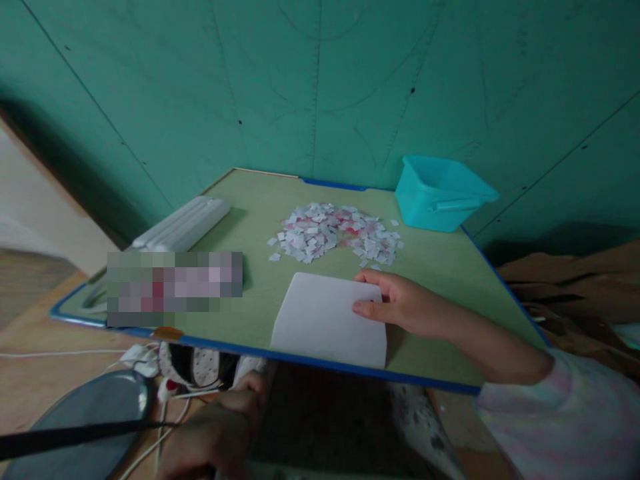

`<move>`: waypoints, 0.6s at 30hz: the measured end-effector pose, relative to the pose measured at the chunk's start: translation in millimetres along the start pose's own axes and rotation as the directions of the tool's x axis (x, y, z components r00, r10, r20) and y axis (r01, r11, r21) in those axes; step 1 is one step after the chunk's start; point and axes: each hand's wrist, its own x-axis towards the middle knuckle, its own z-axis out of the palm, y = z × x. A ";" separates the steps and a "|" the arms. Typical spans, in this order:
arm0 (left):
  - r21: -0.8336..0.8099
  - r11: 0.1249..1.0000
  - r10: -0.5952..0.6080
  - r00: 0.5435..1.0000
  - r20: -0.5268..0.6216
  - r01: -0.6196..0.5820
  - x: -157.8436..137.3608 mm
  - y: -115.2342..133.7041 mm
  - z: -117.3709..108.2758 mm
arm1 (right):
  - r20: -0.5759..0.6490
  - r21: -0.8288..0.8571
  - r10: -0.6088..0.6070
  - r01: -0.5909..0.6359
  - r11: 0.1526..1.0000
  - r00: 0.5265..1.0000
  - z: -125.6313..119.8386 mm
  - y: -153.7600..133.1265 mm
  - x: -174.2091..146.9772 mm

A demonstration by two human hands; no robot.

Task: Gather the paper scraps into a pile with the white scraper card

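Note:
My right hand [383, 297] grips the right edge of a white, flat rectangular block [327, 320], thumb on top and fingers around the far side. The block rests at the table's front edge; what it is made of I cannot tell. Below that edge is my left hand [215, 427], its fingers curled closed; what they hold, if anything, is hidden. A heap of small white paper pieces [310, 233], with some pink among them, lies beyond the block.
A turquoise plastic bin [435, 197] stands at the table's [260, 200] back right. Long white packages [183, 223] lie at left, near a pixelated patch. A round grey stool seat [85, 420] and white cables [165, 427] are at lower left. The green wall [320, 87] rises behind.

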 end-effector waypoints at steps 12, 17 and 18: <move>0.013 0.999 -0.031 0.975 -0.220 0.034 5.7 7.5 36.5 | 0.018 -0.048 -0.060 0.061 0.997 0.998 3.2 -6.6 -6.9; -0.055 0.992 -0.122 0.927 -0.353 0.110 12.3 13.7 49.2 | 0.068 0.005 -0.052 0.051 0.999 0.996 4.6 -11.7 -10.5; -0.071 0.990 -0.138 0.920 -0.367 0.120 13.3 14.9 49.7 | 0.052 -0.006 -0.058 0.058 0.998 0.997 4.0 -11.2 -10.4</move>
